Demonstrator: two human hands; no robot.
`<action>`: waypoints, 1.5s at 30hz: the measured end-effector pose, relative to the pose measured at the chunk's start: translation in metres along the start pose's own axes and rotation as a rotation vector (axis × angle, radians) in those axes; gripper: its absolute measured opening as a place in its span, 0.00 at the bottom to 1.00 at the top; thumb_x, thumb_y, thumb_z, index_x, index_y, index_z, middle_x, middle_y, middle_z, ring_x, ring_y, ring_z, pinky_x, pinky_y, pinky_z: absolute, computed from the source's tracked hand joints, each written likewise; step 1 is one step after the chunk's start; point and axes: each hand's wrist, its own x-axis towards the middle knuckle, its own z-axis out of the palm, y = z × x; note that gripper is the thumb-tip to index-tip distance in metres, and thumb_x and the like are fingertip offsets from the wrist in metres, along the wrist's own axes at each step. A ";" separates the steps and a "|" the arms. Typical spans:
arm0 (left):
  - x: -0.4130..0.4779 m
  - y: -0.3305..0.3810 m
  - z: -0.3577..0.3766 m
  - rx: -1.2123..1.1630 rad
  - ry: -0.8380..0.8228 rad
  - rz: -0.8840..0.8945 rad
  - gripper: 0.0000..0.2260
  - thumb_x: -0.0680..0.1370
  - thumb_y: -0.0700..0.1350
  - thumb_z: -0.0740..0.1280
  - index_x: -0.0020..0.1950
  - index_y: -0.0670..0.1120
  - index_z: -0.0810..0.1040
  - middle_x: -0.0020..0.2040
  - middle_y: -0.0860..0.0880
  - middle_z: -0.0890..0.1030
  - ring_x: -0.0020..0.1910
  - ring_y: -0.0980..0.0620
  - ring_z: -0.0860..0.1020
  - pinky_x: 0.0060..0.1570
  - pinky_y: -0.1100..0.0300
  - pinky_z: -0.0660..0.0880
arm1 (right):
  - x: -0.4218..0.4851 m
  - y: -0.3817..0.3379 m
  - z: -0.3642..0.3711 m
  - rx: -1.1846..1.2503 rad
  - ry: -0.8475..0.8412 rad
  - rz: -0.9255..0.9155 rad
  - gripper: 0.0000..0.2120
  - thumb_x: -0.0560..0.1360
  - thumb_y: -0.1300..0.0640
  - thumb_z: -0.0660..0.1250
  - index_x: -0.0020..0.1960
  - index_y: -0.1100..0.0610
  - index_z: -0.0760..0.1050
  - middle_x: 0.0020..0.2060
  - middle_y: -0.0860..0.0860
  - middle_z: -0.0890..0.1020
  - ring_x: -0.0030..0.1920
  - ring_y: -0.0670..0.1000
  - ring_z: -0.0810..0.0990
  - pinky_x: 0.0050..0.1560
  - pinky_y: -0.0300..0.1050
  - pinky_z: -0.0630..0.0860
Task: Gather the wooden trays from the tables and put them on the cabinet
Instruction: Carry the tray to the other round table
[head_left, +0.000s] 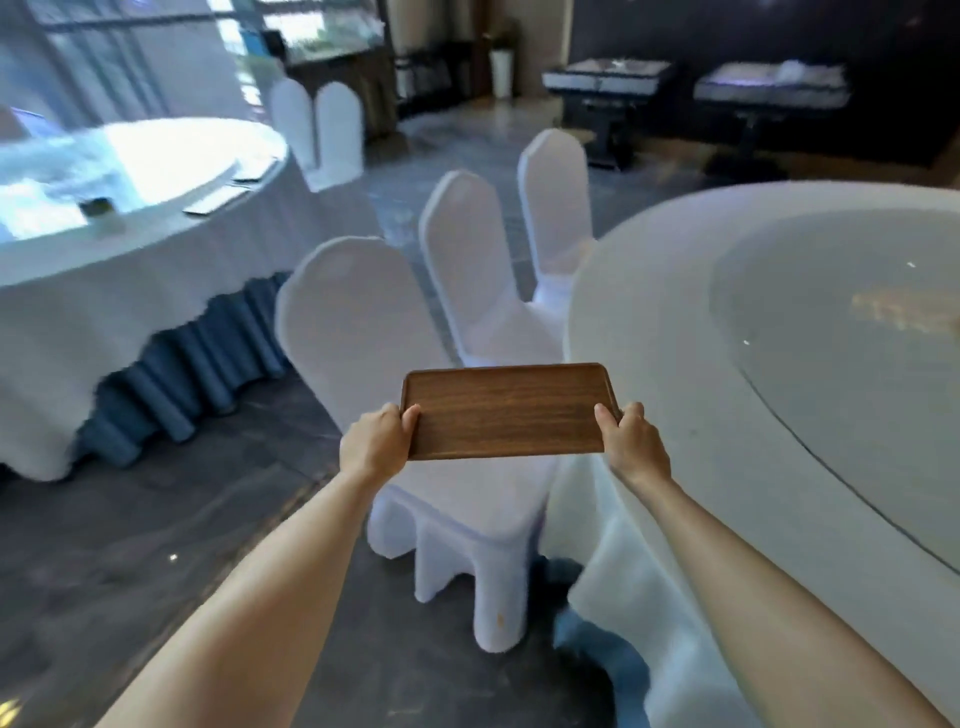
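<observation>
The left hand (378, 441) and the right hand (631, 441) are gripping the ends of a wooden tray (506, 410). It is hanging in the air over a white chair (363, 322).

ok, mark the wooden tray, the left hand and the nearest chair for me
wooden tray (506, 410): head view, centre of its inner wood-grain face.
left hand (376, 441): head view, back of the hand, gripping the tray's left edge.
nearest chair (343, 312): head view, white-covered backrest, left of the tray.
</observation>
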 end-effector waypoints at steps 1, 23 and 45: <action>0.009 -0.019 -0.011 -0.003 0.021 -0.025 0.22 0.80 0.56 0.51 0.48 0.39 0.74 0.52 0.36 0.80 0.52 0.36 0.77 0.44 0.51 0.70 | 0.001 -0.021 0.014 0.009 -0.009 -0.027 0.21 0.78 0.46 0.55 0.58 0.65 0.67 0.56 0.65 0.78 0.56 0.64 0.76 0.48 0.51 0.70; 0.247 -0.455 -0.162 -0.178 0.197 -0.426 0.21 0.80 0.56 0.53 0.29 0.48 0.61 0.46 0.37 0.81 0.39 0.42 0.72 0.38 0.54 0.65 | 0.051 -0.467 0.383 0.086 -0.290 -0.340 0.21 0.78 0.47 0.55 0.61 0.63 0.66 0.60 0.63 0.76 0.60 0.63 0.74 0.57 0.53 0.70; 0.719 -0.634 -0.180 -0.169 0.145 -0.440 0.21 0.80 0.56 0.52 0.31 0.47 0.65 0.45 0.38 0.81 0.38 0.44 0.73 0.38 0.54 0.67 | 0.369 -0.776 0.651 0.129 -0.280 -0.344 0.17 0.79 0.47 0.53 0.55 0.61 0.67 0.53 0.61 0.79 0.45 0.58 0.74 0.43 0.48 0.65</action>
